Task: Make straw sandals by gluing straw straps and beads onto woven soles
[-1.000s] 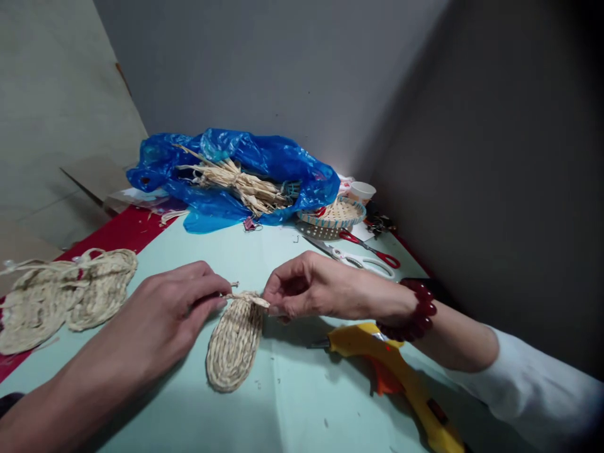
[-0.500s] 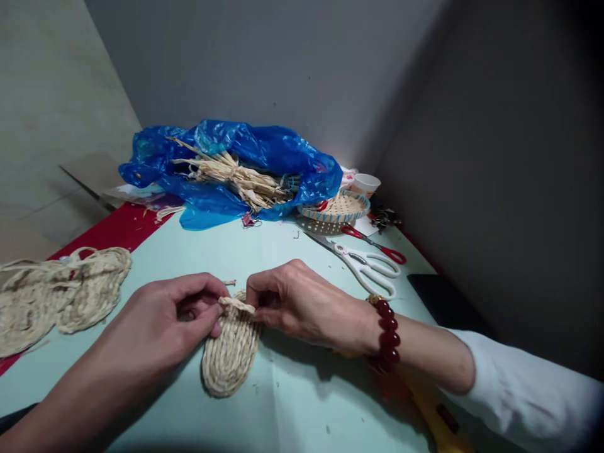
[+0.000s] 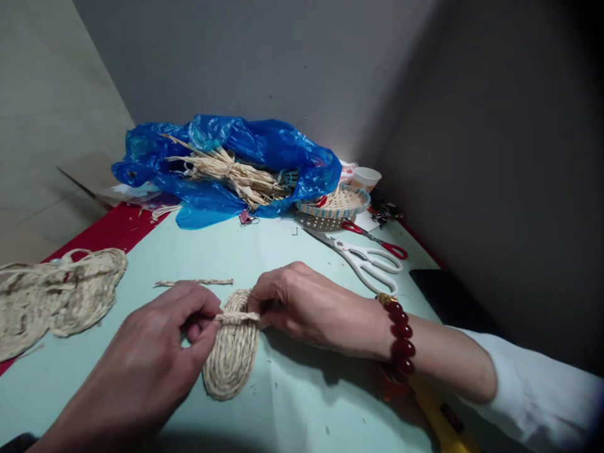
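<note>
1. While the left hand [image 3: 158, 346] has one end of a short braid [image 3: 236, 316] pinched between thumb and fingers, the right hand [image 3: 311, 308], with a dark red bead bracelet [image 3: 401, 336] on its wrist, pinches the other end.
2. That braid runs left to right over the far half of an oval straw sole [image 3: 229, 365], which lies flat on the pale green table cover [image 3: 292, 402]. Can't tell if the two actually touch.
3. Another loose braid [image 3: 214, 282] sits just beyond the left hand.
4. Off to the left there's a pair of straw slippers [image 3: 87, 299].
5. Near right, a yellow glue gun [image 3: 436, 415], partly hidden under the right arm.
6. Farther right: white scissors [image 3: 363, 259], red scissors [image 3: 377, 238] just beyond them, then a shallow basket [image 3: 346, 201].
7. At the far end, a crumpled blue bag [image 3: 264, 141] with a straw bundle [image 3: 231, 173] in its opening.
</note>
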Motion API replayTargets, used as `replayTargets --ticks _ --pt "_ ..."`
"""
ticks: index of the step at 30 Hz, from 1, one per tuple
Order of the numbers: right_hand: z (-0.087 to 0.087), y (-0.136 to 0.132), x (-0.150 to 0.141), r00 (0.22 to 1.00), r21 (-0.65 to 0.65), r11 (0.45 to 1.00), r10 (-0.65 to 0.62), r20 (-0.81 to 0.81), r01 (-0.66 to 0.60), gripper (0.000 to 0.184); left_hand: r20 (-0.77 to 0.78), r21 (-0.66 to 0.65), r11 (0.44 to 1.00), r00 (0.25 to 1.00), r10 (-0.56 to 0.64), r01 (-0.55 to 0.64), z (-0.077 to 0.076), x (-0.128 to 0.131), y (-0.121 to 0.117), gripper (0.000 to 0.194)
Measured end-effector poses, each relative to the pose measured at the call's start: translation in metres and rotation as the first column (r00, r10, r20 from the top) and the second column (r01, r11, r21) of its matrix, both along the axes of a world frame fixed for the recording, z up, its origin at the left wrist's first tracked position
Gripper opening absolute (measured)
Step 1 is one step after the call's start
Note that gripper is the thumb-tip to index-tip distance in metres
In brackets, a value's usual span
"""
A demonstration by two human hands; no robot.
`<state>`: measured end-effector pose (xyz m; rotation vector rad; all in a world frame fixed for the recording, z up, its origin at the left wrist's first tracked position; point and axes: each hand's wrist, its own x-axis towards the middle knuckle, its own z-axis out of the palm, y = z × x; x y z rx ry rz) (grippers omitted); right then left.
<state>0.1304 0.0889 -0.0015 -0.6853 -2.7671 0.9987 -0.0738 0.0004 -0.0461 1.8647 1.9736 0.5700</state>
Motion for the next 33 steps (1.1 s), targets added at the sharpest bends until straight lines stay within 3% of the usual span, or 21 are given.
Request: replayTargets --ticks 3,8,14,25,33 --pt "-0.004 -0.001 -0.001 1.0 0.046 0.999 -0.006 0.012 0.006 0.022 -0.065 0.035 0.997 0.996 -0.065 0.068 -0.004 -0.003 -0.001 0.02" --pt "-0.015 -0.003 -0.002 1.0 0.102 0.995 0.002 -0.026 0.001 0.02 -0.097 -0.013 1.0 0.995 0.027 -0.029 0.001 0.006 -0.004 0.025" --pt "-0.02 -0.008 -0.002 0.998 0.111 0.993 -0.044 -0.046 0.049 0.018 -0.053 0.008 1.0 0.998 -0.027 0.028 0.007 0.014 -0.007 0.022" --pt "-0.014 -0.031 -0.008 0.949 0.058 0.948 -0.31 -0.05 0.313 0.022 0.061 0.081 0.995 0.996 -0.06 0.055 0.013 0.019 -0.005 0.02" --pt "-0.008 -0.061 -0.003 0.919 -0.08 0.92 -0.39 -0.068 0.384 0.006 0.13 0.075 0.992 0.985 -0.11 0.101 0.017 0.017 -0.02 0.017"
